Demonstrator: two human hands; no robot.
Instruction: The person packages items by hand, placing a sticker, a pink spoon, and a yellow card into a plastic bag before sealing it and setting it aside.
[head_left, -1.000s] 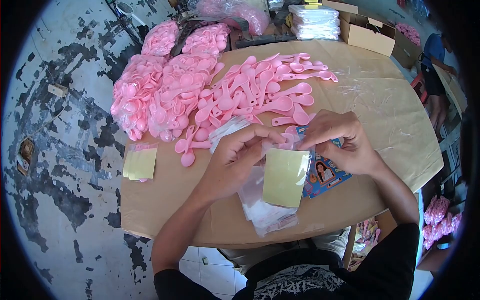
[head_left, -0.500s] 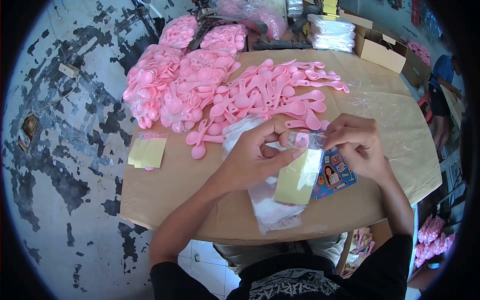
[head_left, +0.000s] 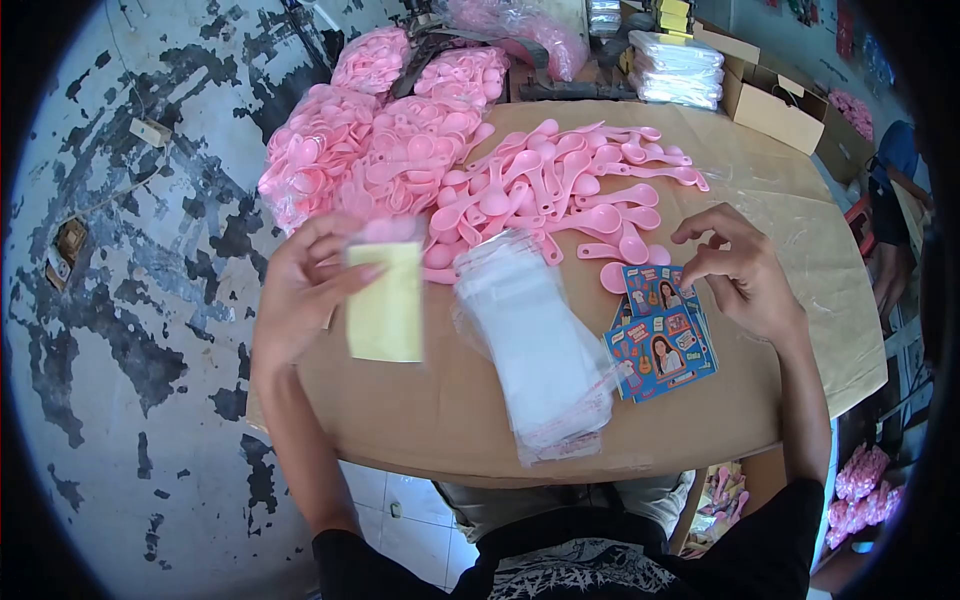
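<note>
My left hand, at the left of the table, pinches a clear packet with a pale yellow card and something pink at its top; it is blurred. The packets seen earlier at the table's left are mostly hidden behind this hand. With fingers curled but apart and nothing visible in them, my right hand hovers by the upper right of some blue printed cards. Between my hands lies a stack of clear plastic bags. Loose pink spoons are heaped just beyond.
Bulging bags of pink spoons crowd the table's far left. At the back right are a stack of plastic packs and an open cardboard box. Brown paper covers the table. Another person is at the far right.
My left hand has carried the packet leftward from above the plastic bags. My right hand has let go of the packet's top edge and moved slightly right, uncovering the blue cards.
</note>
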